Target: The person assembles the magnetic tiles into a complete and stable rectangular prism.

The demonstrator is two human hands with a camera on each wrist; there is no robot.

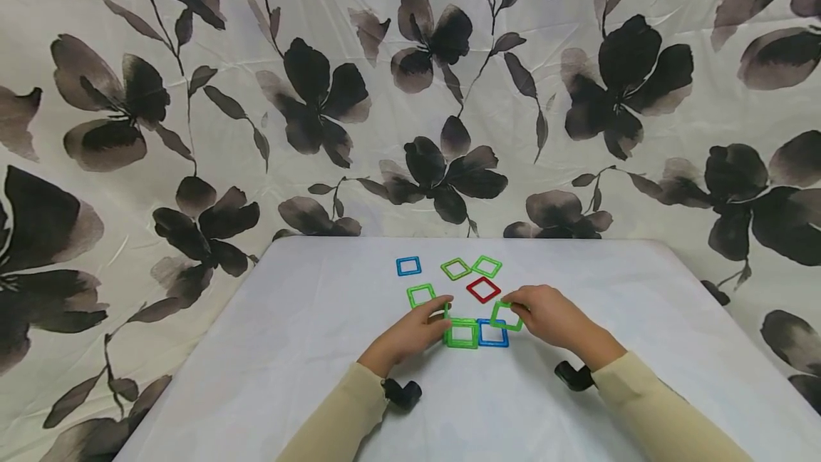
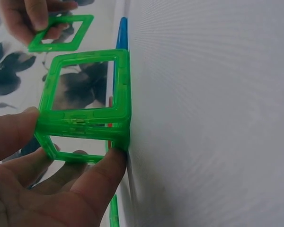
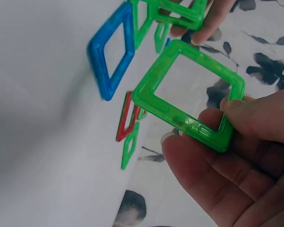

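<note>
My left hand [image 1: 413, 332] grips the left side of a green structure of square frames [image 1: 462, 334], its thumb and fingers around the edges in the left wrist view. Some of those frames stand upright from the table. Flat against the structure's right side lies a blue square frame [image 1: 493, 334]. My right hand [image 1: 556, 316] pinches one side of a single green square frame [image 3: 191, 94] between thumb and fingers. That frame is held tilted above the blue one, apart from the green structure in the left wrist view [image 2: 85, 115].
Behind the hands lie a red square [image 1: 483, 290], a blue square [image 1: 408, 267], two green squares [image 1: 456, 269] and another green square [image 1: 420, 295] near my left fingers. A white cloth covers the table [image 1: 308, 291]; a floral cloth [image 1: 385, 113] hangs behind.
</note>
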